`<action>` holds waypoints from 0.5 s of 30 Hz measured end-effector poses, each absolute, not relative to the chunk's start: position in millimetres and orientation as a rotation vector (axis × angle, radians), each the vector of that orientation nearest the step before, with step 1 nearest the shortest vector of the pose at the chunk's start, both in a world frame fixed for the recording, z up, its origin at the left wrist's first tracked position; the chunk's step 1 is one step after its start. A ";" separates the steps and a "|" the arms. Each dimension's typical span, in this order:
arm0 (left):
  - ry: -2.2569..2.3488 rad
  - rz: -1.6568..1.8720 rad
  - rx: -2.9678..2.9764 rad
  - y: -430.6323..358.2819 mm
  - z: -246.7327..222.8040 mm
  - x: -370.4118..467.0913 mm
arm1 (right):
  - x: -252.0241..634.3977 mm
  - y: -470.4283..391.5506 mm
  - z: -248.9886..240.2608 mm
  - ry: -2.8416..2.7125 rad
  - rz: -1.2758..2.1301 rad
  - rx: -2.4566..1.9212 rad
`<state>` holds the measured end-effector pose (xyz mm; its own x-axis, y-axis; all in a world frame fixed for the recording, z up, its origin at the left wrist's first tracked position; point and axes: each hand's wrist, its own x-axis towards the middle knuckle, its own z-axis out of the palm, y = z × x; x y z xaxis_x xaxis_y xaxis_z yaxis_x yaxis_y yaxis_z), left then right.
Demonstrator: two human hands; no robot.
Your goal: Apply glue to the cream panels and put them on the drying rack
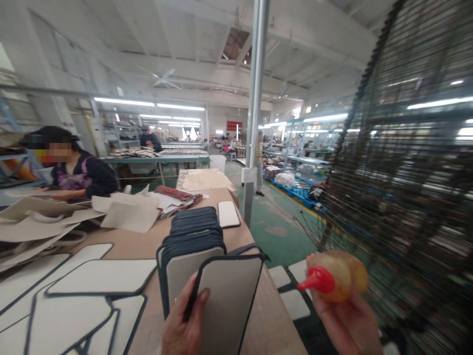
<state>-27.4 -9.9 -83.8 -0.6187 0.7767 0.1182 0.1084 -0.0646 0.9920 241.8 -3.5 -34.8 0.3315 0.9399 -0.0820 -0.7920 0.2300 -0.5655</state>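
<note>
My left hand (186, 320) grips a flat light-grey panel (231, 296) with a dark edge by its left side, thumb on its face. Just behind it, a long stack of similar dark-edged panels (194, 231) stands on edge on the table. My right hand (347, 313) is wrapped around a squeeze bottle (342, 276) with a red nozzle and yellowish contents, held off the table's right side. The red nozzle points left, toward the panel. Larger pale panels with dark borders (103, 276) lie overlapping on the table at the left.
Loose pale sheets (129, 212) lie at the far left of the brown table (266, 325). A small white panel (228, 214) rests near its right edge. A metal post (254, 123) rises beyond. On the right stands a tall wire rack (399, 162). A co-worker (81, 172) sits at left.
</note>
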 end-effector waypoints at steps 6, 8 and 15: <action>1.102 0.809 1.868 -2.6 -16.3 -7.1 | 283.6 -18.8 27.5 -0.697 1.097 -0.463; 0.982 0.579 2.013 0.0 -3.3 -0.3 | 300.3 -27.6 40.2 -0.819 1.087 -0.462; 0.693 0.166 2.102 -1.1 45.7 28.6 | 333.0 -55.3 53.8 -1.154 1.129 -0.497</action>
